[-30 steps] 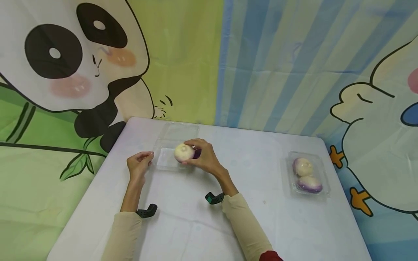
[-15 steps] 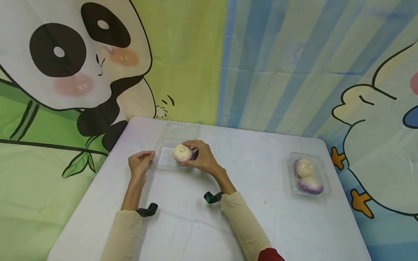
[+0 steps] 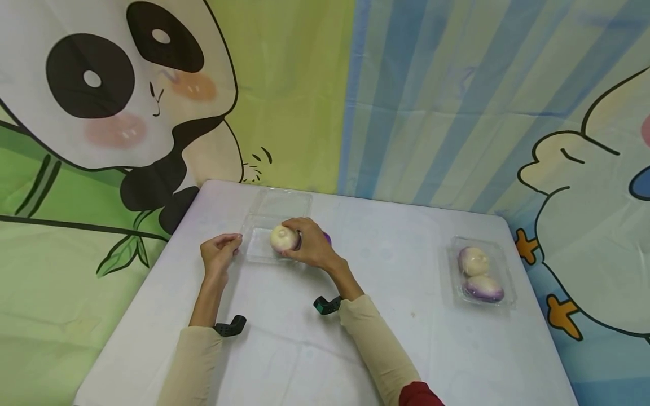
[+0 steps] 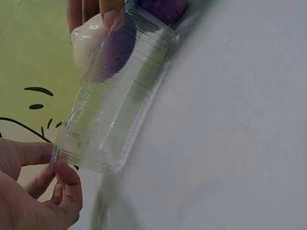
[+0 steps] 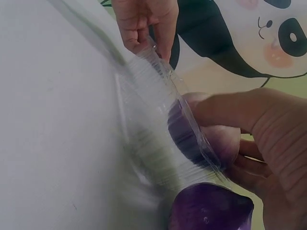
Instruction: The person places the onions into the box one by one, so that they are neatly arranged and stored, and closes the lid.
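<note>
In the head view my left hand (image 3: 220,254) is at the left side of a clear plastic container (image 3: 261,256) with its lid (image 3: 281,203) laid back. Thumb and fingers pinch the container's rim, as the left wrist view shows. My right hand (image 3: 315,245) grips a white-and-purple onion (image 3: 283,239) at the container's right half, white side up. Through the clear wall, its purple underside (image 4: 112,52) shows inside the container. A second purple onion (image 5: 211,207) lies just outside the container's right end, mostly hidden behind my right hand in the head view.
Another clear container (image 3: 503,276) with two white-and-purple onions (image 3: 482,287) stands at the table's right. The white table (image 3: 376,338) ends at a printed cloth backdrop (image 3: 284,113) behind and at both sides.
My right hand has shifted slightly left and down with the onion. Purple seen earlier between its thumb and fingers now shows right of the knuckles. The left hand stays at the rim.
</note>
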Available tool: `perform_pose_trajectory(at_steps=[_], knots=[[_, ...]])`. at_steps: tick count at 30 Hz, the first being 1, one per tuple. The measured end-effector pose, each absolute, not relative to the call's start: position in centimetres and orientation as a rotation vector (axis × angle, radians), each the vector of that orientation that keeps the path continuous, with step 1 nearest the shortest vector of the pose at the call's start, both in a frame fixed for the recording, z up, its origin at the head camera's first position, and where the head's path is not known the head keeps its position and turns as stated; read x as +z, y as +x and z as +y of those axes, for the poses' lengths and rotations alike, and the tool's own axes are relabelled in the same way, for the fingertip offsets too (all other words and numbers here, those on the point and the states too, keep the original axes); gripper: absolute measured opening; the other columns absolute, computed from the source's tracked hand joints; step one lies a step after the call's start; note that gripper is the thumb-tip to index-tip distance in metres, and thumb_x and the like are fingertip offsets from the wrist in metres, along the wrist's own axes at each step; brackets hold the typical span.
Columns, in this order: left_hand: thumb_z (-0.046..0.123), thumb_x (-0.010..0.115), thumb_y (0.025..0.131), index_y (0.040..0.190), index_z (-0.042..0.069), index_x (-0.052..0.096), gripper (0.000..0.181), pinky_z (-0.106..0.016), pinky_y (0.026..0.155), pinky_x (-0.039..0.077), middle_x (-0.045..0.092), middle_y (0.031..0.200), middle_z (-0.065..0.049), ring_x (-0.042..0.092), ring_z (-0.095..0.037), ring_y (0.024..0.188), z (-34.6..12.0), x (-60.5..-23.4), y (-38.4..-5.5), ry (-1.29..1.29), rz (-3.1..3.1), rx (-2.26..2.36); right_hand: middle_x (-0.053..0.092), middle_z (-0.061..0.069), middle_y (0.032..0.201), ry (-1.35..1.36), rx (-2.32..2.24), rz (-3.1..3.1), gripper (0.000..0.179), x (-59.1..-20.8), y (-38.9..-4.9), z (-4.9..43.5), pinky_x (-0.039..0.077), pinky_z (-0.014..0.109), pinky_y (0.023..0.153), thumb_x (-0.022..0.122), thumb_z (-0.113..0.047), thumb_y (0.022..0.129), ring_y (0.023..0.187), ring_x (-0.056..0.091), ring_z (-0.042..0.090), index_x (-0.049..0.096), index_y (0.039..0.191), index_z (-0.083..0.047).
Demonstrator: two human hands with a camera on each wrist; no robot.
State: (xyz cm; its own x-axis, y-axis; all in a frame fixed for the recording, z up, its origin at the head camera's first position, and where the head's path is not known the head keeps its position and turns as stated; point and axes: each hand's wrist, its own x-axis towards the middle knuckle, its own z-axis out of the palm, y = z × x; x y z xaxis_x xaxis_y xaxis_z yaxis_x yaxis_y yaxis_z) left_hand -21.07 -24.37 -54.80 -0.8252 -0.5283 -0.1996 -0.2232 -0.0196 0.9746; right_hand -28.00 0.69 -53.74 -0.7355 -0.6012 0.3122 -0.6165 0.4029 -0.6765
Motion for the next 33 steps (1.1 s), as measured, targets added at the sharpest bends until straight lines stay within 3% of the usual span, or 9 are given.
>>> perform_pose_trajectory(at_steps=[10,18,26,33], knots=[[0.006,0.078,0.1,0.121,-0.01,0.076,0.027,-0.013,0.064,0.06,0.074,0.079,0.012,0.063,-0.003,0.07,-24.7,-54.8,-21.0,0.768,-2.034,-1.946,0.071,0.02,0.144,1.176,1.143,-2.742,0.067,-53.0,-28.3,-0.2,0.049,0.05,0.125,0.095,-0.008,0.083,0.139,0.061,0.038,0.065,0.141,0.005],[0.007,0.079,0.1,0.123,-0.011,0.075,0.029,-0.014,0.065,0.06,0.074,0.079,0.011,0.063,-0.003,0.07,-24.7,-55.0,-20.9,0.779,-2.034,-1.952,0.076,0.016,0.132,1.199,0.948,-2.906,0.061,-51.4,-28.7,-1.1,0.054,0.045,0.114,0.097,-0.013,0.081,0.125,0.065,0.035,0.07,0.134,0.003],[0.006,0.079,0.099,0.12,-0.01,0.076,0.027,-0.014,0.065,0.06,0.073,0.077,0.013,0.065,-0.004,0.071,-24.6,-55.2,-21.1,0.772,-2.02,-1.953,0.074,0.016,0.13,1.191,0.925,-2.952,0.064,-51.0,-28.9,-1.2,0.056,0.047,0.111,0.1,-0.013,0.078,0.125,0.064,0.037,0.068,0.131,0.003],[0.005,0.078,0.099,0.124,-0.011,0.075,0.03,-0.013,0.067,0.062,0.074,0.078,0.013,0.064,-0.002,0.072,-24.7,-55.2,-21.2,0.757,-2.017,-1.962,0.07,0.019,0.142,1.187,0.938,-2.985,0.074,-50.7,-29.0,-1.1,0.049,0.047,0.124,0.101,-0.011,0.078,0.137,0.06,0.039,0.064,0.139,0.006]])
